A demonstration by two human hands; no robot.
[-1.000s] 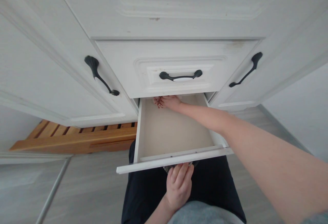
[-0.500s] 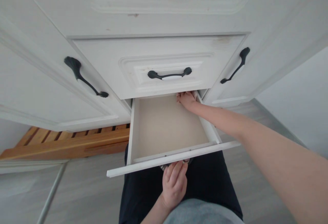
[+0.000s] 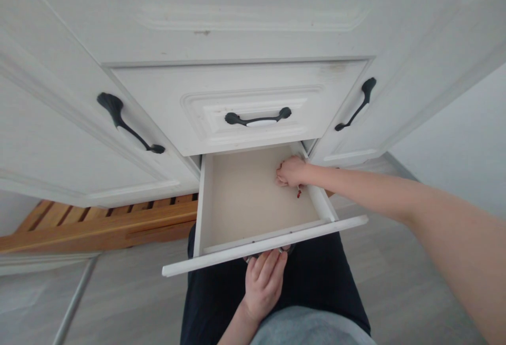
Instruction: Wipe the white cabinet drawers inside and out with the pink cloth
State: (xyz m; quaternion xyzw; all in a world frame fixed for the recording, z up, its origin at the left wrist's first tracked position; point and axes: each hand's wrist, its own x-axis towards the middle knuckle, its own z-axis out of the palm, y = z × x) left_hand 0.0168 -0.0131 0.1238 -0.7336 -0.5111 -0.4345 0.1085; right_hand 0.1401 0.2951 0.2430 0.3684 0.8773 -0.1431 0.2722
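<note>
A white drawer is pulled out of the cabinet, its beige bottom showing. At the outer side of its front panel, the fingers of my left hand curl around the drawer handle, which is mostly hidden. Inside the drawer, toward the right wall, my right hand is closed with its knuckles up. A small red-ended thing hangs out beneath it; the rest is covered by the hand, so its kind is unclear.
Above the drawer is a shut drawer front with a dark handle. Cabinet doors with handles flank it on the left and right. A slatted wooden rack stands low at left, on grey flooring.
My right hand has come from the drawer's back right corner toward the front, and a small red-ended thing now shows under it. My left hand stays at the drawer front.
</note>
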